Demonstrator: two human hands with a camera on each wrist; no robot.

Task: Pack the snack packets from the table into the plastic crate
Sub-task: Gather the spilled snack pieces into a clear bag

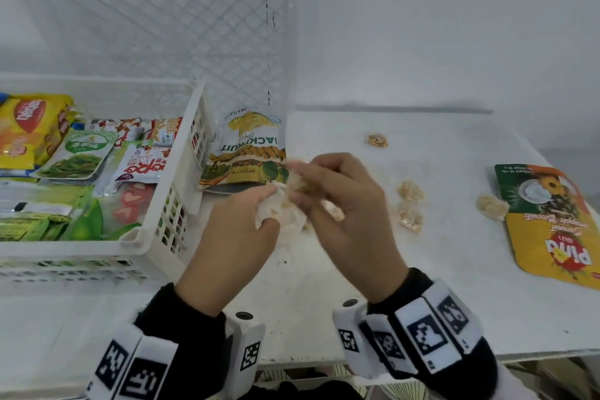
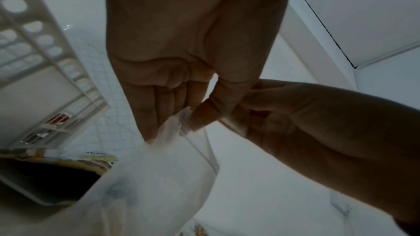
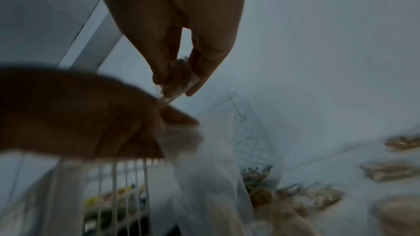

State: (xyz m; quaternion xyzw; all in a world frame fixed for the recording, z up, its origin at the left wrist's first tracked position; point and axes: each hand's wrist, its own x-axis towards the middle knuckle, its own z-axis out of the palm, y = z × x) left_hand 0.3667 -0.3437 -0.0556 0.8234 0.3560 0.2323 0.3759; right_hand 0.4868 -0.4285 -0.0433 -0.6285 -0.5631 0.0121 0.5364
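From the head view, the left hand [image 1: 233, 230] pinches the mouth of a clear plastic bag [image 1: 282, 214] just right of the plastic crate [image 1: 168, 204], seemingly to keep it open, while the right hand [image 1: 344, 204] holds a small wrapped snack [image 1: 297, 180] above it. More small snacks [image 1: 410, 204] lie right on the table [image 1: 422, 286]. The left wrist view shows thumb and fingers [image 2: 163, 107] gripping the bag's edge [image 2: 181, 128]. In the right wrist view, fingertips [image 3: 159, 73] pinch the snack over the bag.

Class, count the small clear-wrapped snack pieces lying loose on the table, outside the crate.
4. One far back, two stacked mid-table, one against the Pina packet. More may be hidden behind the hands, which hold others.
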